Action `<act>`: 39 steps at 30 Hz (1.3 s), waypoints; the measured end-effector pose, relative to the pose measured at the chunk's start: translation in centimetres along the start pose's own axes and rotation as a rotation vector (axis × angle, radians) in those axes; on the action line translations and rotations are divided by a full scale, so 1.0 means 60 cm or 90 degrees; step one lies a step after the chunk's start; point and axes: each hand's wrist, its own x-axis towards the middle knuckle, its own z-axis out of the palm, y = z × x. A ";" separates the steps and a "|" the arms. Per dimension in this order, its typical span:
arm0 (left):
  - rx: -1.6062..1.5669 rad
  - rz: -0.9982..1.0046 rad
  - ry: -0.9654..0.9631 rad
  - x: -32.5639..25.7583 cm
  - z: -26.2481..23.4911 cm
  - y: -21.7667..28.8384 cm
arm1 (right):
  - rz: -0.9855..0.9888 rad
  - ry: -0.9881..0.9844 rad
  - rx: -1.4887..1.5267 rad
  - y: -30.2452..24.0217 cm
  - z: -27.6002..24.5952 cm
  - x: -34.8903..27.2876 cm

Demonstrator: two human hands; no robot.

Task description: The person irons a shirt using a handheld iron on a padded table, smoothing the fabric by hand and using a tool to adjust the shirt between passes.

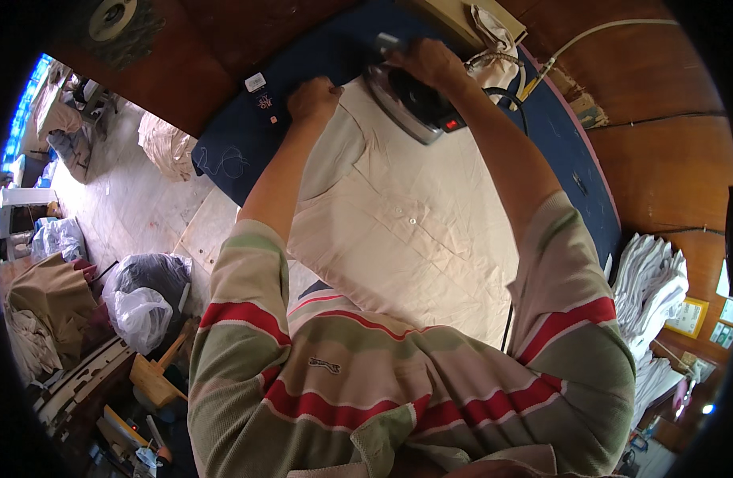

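A cream shirt (414, 247) with a button placket and a grey inner panel lies spread over a dark blue padded ironing surface (223, 171). My right hand (434, 64) is closed round the handle of a clothes iron (410, 103). The iron's soleplate rests tilted or flat on the shirt's far part; I cannot tell which. A small red light glows at its rear end. At the shirt's far left edge, my left hand (312, 99) is closed with the fabric at its fingers. Its fingertips are partly hidden.
A white cloth bundle (494, 48) lies at the far right beside the iron's black cord (514, 99). Folded white garments (647, 291) are stacked at right. Wooden panels border the surface. Plastic bags (143, 303) and cloth piles lie on the floor at left.
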 end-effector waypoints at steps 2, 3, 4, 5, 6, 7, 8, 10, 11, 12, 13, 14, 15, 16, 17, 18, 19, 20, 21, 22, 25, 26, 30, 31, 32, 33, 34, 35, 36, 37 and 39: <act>-0.014 0.010 0.013 0.002 -0.005 -0.014 | 0.004 -0.027 0.005 -0.036 -0.025 -0.012; -0.022 0.024 0.011 -0.004 -0.003 -0.015 | 0.028 -0.035 0.025 -0.038 -0.028 -0.015; -0.031 0.033 0.010 -0.008 0.000 -0.017 | 0.052 -0.042 0.045 -0.039 -0.030 -0.020; -0.040 0.042 0.009 -0.011 0.002 -0.020 | 0.043 -0.060 0.029 -0.042 -0.031 -0.026; -0.048 0.052 0.016 -0.007 -0.001 -0.022 | 0.030 -0.072 0.013 -0.049 -0.033 -0.025; -0.049 0.060 0.035 -0.007 0.000 -0.023 | 0.016 -0.084 -0.003 -0.057 -0.035 -0.026; -0.050 0.068 0.054 -0.008 0.003 -0.025 | 0.003 -0.097 -0.019 -0.064 -0.036 -0.028; -0.065 0.077 0.070 -0.012 0.012 -0.030 | -0.041 -0.066 -0.007 -0.070 -0.027 -0.039; -0.077 0.081 0.074 -0.007 0.010 -0.034 | -0.040 -0.053 0.013 -0.072 -0.024 -0.030; -0.089 0.088 0.073 -0.007 0.011 -0.033 | -0.033 -0.040 0.033 -0.072 -0.022 -0.025; -0.089 0.080 0.067 -0.008 0.010 -0.029 | 0.000 -0.045 0.060 -0.075 -0.022 -0.015; -0.088 0.073 0.060 -0.010 0.009 -0.022 | -0.014 -0.028 0.063 -0.068 -0.019 -0.008; -0.085 0.063 0.054 -0.012 0.006 -0.021 | -0.031 -0.011 0.068 -0.061 -0.010 -0.002; -0.083 0.077 0.057 -0.011 0.007 -0.026 | -0.050 0.003 0.074 -0.056 0.005 -0.003; -0.081 0.093 0.059 -0.005 0.008 -0.029 | -0.083 0.009 0.043 -0.045 0.021 -0.017; -0.084 0.107 0.061 -0.001 0.013 -0.031 | -0.118 0.012 0.008 -0.022 0.042 -0.033; -0.079 0.093 0.055 -0.001 0.018 -0.032 | -0.155 0.012 -0.024 -0.006 0.054 -0.046; -0.069 0.062 0.056 -0.004 0.015 -0.047 | -0.154 -0.072 -0.017 -0.047 0.005 -0.098; -0.065 0.052 0.056 -0.004 0.011 -0.044 | -0.105 -0.051 -0.013 -0.065 -0.026 -0.144; -0.065 0.059 0.052 -0.005 0.008 -0.035 | -0.042 -0.059 0.020 -0.059 -0.029 -0.181; -0.061 0.063 0.046 -0.013 0.005 -0.022 | 0.019 -0.106 0.028 -0.069 -0.051 -0.233; -0.062 0.062 0.049 -0.010 0.006 -0.024 | 0.024 -0.106 0.037 -0.071 -0.050 -0.231; -0.076 0.071 0.032 0.007 0.013 -0.038 | 0.042 -0.090 0.062 -0.081 -0.046 -0.192; -0.049 0.074 0.039 0.007 0.011 -0.038 | 0.035 -0.074 0.057 -0.079 -0.037 -0.188; -0.046 0.073 0.033 0.004 0.015 -0.035 | 0.037 -0.074 0.048 -0.076 -0.038 -0.199; -0.042 0.067 0.031 0.005 0.016 -0.037 | 0.034 -0.074 0.040 -0.078 -0.039 -0.210; -0.038 0.063 0.033 0.007 0.012 -0.038 | 0.029 -0.071 0.031 -0.080 -0.040 -0.220; -0.034 0.066 0.040 0.008 0.009 -0.038 | 0.011 -0.048 0.029 -0.076 -0.032 -0.238; -0.033 0.067 0.043 0.003 0.010 -0.031 | 0.029 -0.096 0.022 -0.080 -0.042 -0.260; -0.031 0.069 0.045 0.000 0.013 -0.028 | 0.036 -0.095 0.040 -0.079 -0.040 -0.267; -0.047 0.078 0.055 0.006 0.016 -0.033 | 0.052 -0.108 0.056 -0.080 -0.042 -0.268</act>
